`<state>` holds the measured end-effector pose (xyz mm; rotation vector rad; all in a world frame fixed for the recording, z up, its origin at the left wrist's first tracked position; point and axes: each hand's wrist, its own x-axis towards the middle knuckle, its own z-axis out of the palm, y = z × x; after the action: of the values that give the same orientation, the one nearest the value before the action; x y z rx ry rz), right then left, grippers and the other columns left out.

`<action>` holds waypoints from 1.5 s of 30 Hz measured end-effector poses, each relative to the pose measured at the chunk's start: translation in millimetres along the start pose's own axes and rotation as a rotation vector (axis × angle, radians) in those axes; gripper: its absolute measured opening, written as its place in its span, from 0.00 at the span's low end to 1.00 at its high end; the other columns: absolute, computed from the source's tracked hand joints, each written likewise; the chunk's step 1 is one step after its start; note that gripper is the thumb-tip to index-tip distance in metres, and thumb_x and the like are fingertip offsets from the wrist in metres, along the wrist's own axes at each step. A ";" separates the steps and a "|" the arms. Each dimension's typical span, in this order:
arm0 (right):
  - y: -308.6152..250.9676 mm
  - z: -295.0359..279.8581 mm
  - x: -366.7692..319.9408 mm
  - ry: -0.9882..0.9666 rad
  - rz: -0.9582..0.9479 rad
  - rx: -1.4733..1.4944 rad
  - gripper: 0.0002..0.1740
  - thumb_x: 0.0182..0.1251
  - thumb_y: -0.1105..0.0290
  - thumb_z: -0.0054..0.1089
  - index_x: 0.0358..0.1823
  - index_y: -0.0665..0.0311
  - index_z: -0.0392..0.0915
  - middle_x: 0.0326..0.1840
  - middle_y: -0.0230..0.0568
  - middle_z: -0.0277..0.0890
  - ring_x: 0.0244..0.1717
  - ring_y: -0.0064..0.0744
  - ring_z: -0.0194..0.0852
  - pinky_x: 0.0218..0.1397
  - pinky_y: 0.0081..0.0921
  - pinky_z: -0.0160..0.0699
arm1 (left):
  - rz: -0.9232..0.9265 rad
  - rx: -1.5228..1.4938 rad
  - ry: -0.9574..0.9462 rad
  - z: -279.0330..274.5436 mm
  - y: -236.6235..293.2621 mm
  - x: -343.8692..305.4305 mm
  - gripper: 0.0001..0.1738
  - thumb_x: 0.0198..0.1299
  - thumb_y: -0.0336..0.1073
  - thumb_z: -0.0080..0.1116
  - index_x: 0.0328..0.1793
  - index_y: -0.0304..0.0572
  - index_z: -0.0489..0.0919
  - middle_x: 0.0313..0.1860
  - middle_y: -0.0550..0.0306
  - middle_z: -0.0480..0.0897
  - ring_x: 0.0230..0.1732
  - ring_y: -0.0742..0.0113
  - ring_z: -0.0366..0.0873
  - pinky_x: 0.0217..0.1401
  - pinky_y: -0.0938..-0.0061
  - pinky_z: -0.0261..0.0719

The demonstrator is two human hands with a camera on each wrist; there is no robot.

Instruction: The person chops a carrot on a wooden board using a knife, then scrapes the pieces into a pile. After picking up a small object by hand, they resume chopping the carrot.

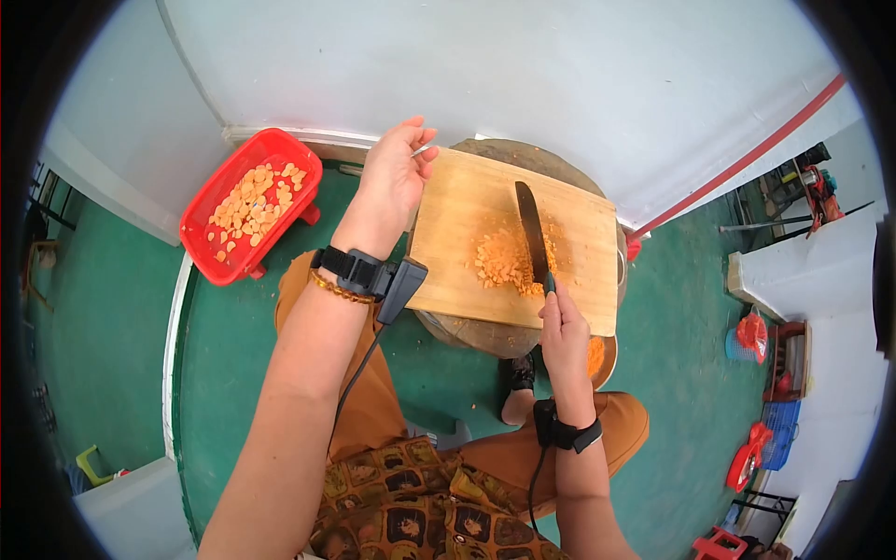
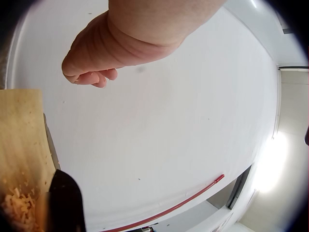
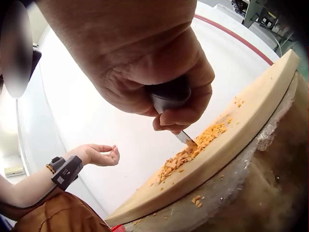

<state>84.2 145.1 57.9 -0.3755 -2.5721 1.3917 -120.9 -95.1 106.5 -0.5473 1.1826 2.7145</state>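
Observation:
My right hand [image 1: 565, 336] grips the black handle of a kitchen knife [image 1: 531, 224], also seen from behind in the right wrist view. The broad dark blade points away from me, its edge down among finely chopped orange pieces [image 1: 499, 261] that look like carrot. They lie heaped on a wooden cutting board [image 1: 457, 205], with small bits scattered around. My left hand [image 1: 397, 173] is raised by the board's left edge, its fingers loosely bent and holding nothing. In the left wrist view this hand [image 2: 96, 58] hangs before the white wall, apart from the knife.
The board rests on a round wooden block [image 1: 467, 334]. At the left stands a red plastic basin [image 1: 201, 215] with many orange slices. A bowl [image 1: 609, 366] of orange bits sits below the board's right corner. Behind is a white wall [image 1: 448, 65] with a red pole [image 1: 747, 154].

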 end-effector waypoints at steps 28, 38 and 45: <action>2.3 1.8 -3.7 -0.003 0.033 0.024 0.21 0.81 0.68 0.50 0.68 0.71 0.74 0.26 0.36 0.70 0.27 0.20 0.64 0.32 0.23 0.71 | -0.005 -0.004 0.001 0.2 1.6 -0.1 0.24 0.65 0.32 0.59 0.68 0.46 0.73 0.48 0.59 0.80 0.44 0.66 0.77 0.43 0.75 0.70; -3.3 1.9 -3.4 -0.003 0.020 0.041 0.21 0.81 0.68 0.51 0.69 0.71 0.73 0.27 0.33 0.69 0.29 0.19 0.65 0.33 0.21 0.71 | -0.002 0.012 -0.019 -0.9 1.7 0.3 0.25 0.65 0.32 0.59 0.69 0.46 0.73 0.49 0.60 0.80 0.45 0.67 0.77 0.44 0.75 0.70; -2.0 1.8 -3.9 -0.017 0.019 0.039 0.21 0.81 0.69 0.51 0.69 0.70 0.74 0.27 0.32 0.69 0.29 0.19 0.65 0.32 0.21 0.70 | -0.005 0.025 -0.012 -1.0 0.0 1.2 0.25 0.65 0.32 0.58 0.70 0.46 0.73 0.49 0.60 0.80 0.45 0.67 0.76 0.45 0.75 0.70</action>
<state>87.2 141.4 58.5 -0.3847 -2.5572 1.4558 -121.8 -95.9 105.4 -0.5292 1.2094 2.6913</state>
